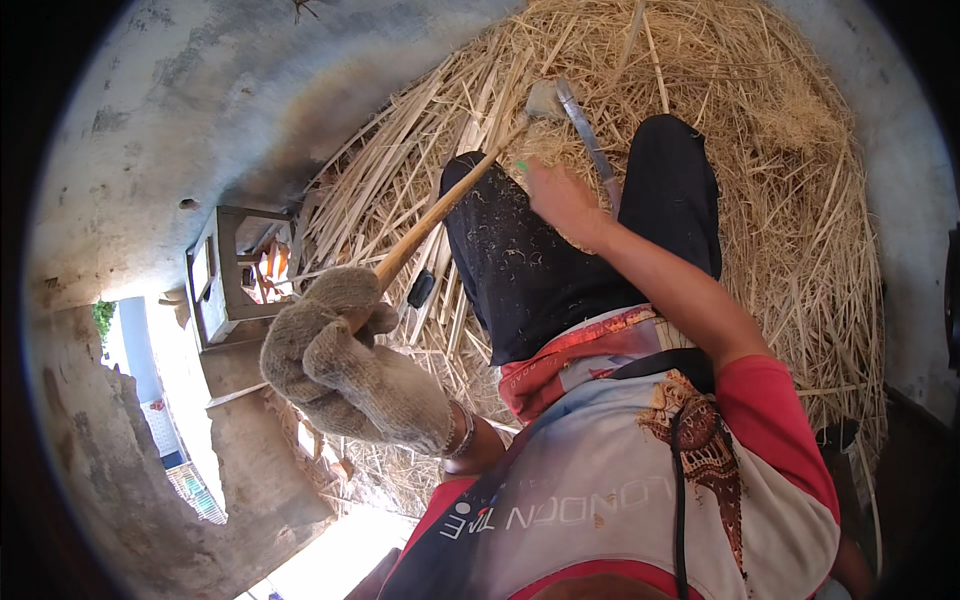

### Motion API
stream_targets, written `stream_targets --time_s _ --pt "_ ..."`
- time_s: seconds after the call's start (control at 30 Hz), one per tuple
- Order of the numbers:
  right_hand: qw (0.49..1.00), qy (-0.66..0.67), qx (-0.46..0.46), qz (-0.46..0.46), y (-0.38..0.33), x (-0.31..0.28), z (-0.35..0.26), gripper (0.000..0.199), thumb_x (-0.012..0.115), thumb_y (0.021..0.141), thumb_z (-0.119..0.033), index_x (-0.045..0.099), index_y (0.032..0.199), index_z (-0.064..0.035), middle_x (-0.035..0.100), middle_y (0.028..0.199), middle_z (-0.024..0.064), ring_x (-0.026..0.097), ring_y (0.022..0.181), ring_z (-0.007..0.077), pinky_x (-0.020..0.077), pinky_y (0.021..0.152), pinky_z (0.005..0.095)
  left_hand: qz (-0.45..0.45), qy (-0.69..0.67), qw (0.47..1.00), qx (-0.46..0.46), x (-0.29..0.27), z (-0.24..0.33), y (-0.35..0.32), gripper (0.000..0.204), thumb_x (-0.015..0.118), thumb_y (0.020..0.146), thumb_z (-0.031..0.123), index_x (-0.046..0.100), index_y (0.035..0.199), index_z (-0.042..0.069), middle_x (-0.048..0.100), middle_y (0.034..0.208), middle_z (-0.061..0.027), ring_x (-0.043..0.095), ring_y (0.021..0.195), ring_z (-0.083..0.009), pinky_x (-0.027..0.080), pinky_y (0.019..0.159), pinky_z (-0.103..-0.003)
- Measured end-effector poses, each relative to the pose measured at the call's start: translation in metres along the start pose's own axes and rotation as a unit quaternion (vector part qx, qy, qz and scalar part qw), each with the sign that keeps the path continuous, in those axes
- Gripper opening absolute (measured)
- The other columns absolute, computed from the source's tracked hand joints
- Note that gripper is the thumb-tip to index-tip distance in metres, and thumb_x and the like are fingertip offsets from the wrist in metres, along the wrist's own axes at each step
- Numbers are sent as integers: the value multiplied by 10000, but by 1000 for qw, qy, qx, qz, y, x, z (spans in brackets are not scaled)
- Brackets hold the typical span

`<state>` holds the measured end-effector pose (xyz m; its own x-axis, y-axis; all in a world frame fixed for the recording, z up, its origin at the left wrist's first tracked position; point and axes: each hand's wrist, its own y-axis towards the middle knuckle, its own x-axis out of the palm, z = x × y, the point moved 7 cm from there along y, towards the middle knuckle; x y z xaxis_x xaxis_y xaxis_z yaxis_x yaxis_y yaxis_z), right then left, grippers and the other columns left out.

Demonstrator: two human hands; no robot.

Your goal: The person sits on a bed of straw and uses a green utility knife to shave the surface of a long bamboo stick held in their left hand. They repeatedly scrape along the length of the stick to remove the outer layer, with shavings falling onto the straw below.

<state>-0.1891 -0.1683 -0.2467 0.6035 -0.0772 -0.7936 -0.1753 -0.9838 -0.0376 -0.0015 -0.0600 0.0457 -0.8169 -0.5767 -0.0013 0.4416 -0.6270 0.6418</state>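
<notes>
My left hand point(352, 362), in a grey knitted glove, grips one end of a long bamboo strip point(440, 205) that slants up and to the right over my left knee. My bare right hand point(562, 200) rests on my black trousers and holds a long metal blade point(587, 135). The blade's edge meets the far end of the strip, where the cane is frayed and pale. I sit with both knees raised in front of me.
A big heap of pale bamboo slivers and shavings point(780, 180) covers the concrete floor point(180, 110) ahead and to the right. A small wooden stool point(225, 275) stands at the left. A small dark object point(421, 289) lies among the slivers.
</notes>
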Motion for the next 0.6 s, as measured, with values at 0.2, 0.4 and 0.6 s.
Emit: stream_targets --time_s 0.2,0.4,0.6 --pt "986 -30 150 -61 24 46 133 242 518 982 -175 614 1086 22 690 999 271 688 893 446 572 725 494 2 -11 1000 11 8 0 5 181 518 915 190 573 902 18 644 778 -125 600 553 -186 436 435 -230" --pt "977 210 -31 4 -15 -47 -28 256 529 1020 -253 580 1025 -2 601 672 243 633 651 434 492 611 513 -5 -24 998 51 2 -8 8 189 464 927 145 555 821 18 588 704 -100 521 528 -159 394 427 -240" --pt "969 203 -142 28 -83 -104 -109 190 589 989 -230 537 941 -54 575 604 229 606 582 450 472 523 534 -34 30 994 98 2 -3 6 250 438 940 136 564 758 20 567 668 -85 502 532 -158 410 451 -254"
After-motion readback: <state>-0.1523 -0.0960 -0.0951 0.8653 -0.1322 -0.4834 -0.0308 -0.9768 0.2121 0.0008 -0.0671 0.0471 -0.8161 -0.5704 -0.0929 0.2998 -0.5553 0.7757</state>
